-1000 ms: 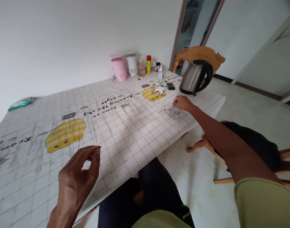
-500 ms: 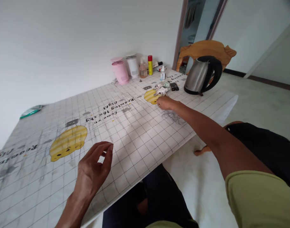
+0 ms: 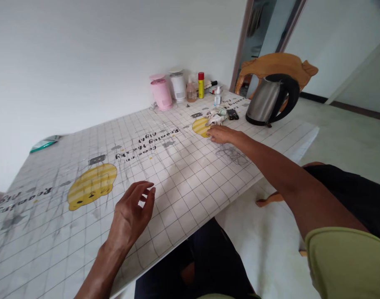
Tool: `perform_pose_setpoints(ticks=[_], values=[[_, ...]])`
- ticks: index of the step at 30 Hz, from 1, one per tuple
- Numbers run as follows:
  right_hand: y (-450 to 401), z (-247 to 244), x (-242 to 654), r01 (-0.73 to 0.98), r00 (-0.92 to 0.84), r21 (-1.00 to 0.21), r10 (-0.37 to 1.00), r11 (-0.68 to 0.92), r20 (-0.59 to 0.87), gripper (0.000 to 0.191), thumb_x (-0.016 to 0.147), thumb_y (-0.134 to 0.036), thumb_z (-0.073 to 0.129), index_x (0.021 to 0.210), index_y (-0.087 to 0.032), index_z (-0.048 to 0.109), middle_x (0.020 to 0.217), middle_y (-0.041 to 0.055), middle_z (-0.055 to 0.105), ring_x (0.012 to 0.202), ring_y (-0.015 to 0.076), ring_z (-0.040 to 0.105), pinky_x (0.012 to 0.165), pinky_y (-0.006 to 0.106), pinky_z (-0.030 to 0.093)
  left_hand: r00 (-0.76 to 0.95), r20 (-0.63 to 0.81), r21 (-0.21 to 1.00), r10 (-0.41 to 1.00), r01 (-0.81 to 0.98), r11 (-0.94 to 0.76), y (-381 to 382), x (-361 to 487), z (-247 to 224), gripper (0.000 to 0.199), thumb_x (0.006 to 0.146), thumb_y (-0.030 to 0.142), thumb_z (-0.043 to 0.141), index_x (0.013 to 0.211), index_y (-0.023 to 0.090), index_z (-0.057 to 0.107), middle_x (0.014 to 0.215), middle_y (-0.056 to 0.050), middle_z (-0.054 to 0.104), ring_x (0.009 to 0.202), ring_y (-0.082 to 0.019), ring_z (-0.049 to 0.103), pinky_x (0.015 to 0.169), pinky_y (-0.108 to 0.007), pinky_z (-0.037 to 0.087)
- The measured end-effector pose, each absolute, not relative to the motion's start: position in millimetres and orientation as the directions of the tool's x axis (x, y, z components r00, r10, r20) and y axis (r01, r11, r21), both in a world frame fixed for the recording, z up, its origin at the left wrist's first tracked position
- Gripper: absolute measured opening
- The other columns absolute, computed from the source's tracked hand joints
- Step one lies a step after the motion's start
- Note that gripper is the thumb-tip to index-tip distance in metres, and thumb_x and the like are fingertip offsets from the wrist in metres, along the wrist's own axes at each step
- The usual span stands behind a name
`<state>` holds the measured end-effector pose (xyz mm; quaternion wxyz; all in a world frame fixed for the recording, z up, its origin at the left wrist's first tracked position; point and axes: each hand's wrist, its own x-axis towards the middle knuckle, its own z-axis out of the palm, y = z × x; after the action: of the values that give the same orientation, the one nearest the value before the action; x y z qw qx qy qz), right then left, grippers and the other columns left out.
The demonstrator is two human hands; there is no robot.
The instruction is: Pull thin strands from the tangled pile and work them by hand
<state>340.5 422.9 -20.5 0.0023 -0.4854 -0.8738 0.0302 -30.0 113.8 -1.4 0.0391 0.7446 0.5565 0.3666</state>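
My left hand (image 3: 134,214) hovers over the near part of the table, its fingers curved and the thumb slightly apart from them; no object shows in it. Farther right, my right hand (image 3: 221,134) reaches across the grid-patterned tablecloth (image 3: 177,191), fingers loosely spread and pointing down beside a crumpled pale cloth or tissue (image 3: 217,116). Nothing can be made out in those fingers. Close to the right wrist lies a loose tangle of thin dark strands (image 3: 231,154). A small black item (image 3: 232,114) rests just beyond the crumpled cloth.
A steel kettle (image 3: 264,101) stands at the right end, with a wooden chair (image 3: 278,62) behind. Along the wall are a pink container (image 3: 161,94), a white one (image 3: 177,88), a pump bottle (image 3: 191,92) and a yellow can (image 3: 201,87). A green-edged item (image 3: 45,143) lies far left.
My left hand's thumb and fingertips have parted from a pinch, and the hand has shifted slightly right. My right hand's fingers have loosened near the crumpled cloth. The view has turned slightly.
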Motion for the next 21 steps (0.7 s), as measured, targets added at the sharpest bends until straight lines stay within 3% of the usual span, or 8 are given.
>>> perform_pose_setpoints(ticks=[6, 10, 12, 15, 18, 21], values=[[415.5, -23.9, 317.9, 0.677, -0.724, 0.155, 0.689, 0.720, -0.041, 0.027, 0.105, -0.013, 0.052, 0.108, -0.017, 0.078, 0.121, 0.0177, 0.076, 0.116, 0.0320, 0.064, 0.091, 0.039, 0.041, 0.109, 0.501, 0.466, 0.858, 0.802, -0.374, 116.9, -25.5, -2.9, 0.016, 0.111, 0.029, 0.064, 0.117, 0.019, 0.075, 0.122, -0.008, 0.076, 0.085, -0.015, 0.075, 0.056, -0.023, 0.059], [410.5, -8.7, 316.4, 0.748, -0.653, 0.130, 0.757, 0.651, -0.033, 0.022, 0.101, -0.010, 0.057, 0.113, -0.015, 0.075, 0.120, 0.0185, 0.078, 0.105, 0.0303, 0.068, 0.084, 0.038, 0.043, 0.100, 0.494, 0.481, 0.864, 0.796, -0.367, 118.2, -26.5, -2.8, 0.017, 0.111, 0.029, 0.064, 0.117, 0.018, 0.074, 0.121, -0.009, 0.076, 0.085, -0.016, 0.075, 0.060, -0.025, 0.061], [406.6, 9.7, 315.3, 0.840, -0.542, 0.010, 0.837, 0.543, 0.072, 0.017, 0.098, -0.010, 0.063, 0.108, -0.017, 0.074, 0.110, 0.0160, 0.080, 0.099, 0.0295, 0.070, 0.080, 0.036, 0.045, 0.081, 0.482, 0.517, 0.872, 0.778, -0.358, 119.5, -27.9, -2.5, 0.018, 0.111, 0.031, 0.064, 0.117, 0.018, 0.075, 0.120, -0.009, 0.076, 0.085, -0.016, 0.074, 0.059, -0.025, 0.060], [392.9, 42.9, 302.8, 0.867, -0.251, -0.363, 0.928, 0.342, 0.274, 0.015, 0.090, -0.006, 0.071, 0.093, -0.020, 0.069, 0.098, 0.0110, 0.080, 0.093, 0.0274, 0.073, 0.077, 0.034, 0.050, 0.025, 0.451, 0.614, 0.892, 0.717, -0.331, 126.6, -29.2, -2.2, 0.021, 0.110, 0.036, 0.065, 0.115, 0.019, 0.075, 0.114, -0.009, 0.077, 0.086, -0.018, 0.074, 0.062, -0.028, 0.060], [367.8, 65.9, 274.4, 0.709, -0.089, -0.665, 0.965, 0.234, 0.245, 0.015, 0.093, -0.006, 0.067, 0.093, -0.020, 0.064, 0.086, 0.0080, 0.079, 0.072, 0.0214, 0.075, 0.064, 0.031, 0.055, -0.081, 0.329, 0.783, 0.941, 0.580, -0.224, 143.2, -28.7, -0.9, 0.027, 0.108, 0.045, 0.068, 0.114, 0.021, 0.078, 0.110, -0.009, 0.080, 0.093, -0.022, 0.077, 0.078, -0.036, 0.065], [338.4, 70.6, 237.1, 0.557, -0.077, -0.798, 0.971, 0.230, 0.226, 0.013, 0.095, -0.007, 0.068, 0.093, -0.019, 0.062, 0.083, 0.0074, 0.078, 0.064, 0.0189, 0.077, 0.057, 0.028, 0.059, -0.118, 0.236, 0.923, 0.965, 0.338, -0.184, 164.9, -28.0, 4.3, 0.041, 0.103, 0.053, 0.074, 0.128, 0.021, 0.077, 0.134, -0.014, 0.079, 0.113, -0.027, 0.076, 0.095, -0.042, 0.065]])
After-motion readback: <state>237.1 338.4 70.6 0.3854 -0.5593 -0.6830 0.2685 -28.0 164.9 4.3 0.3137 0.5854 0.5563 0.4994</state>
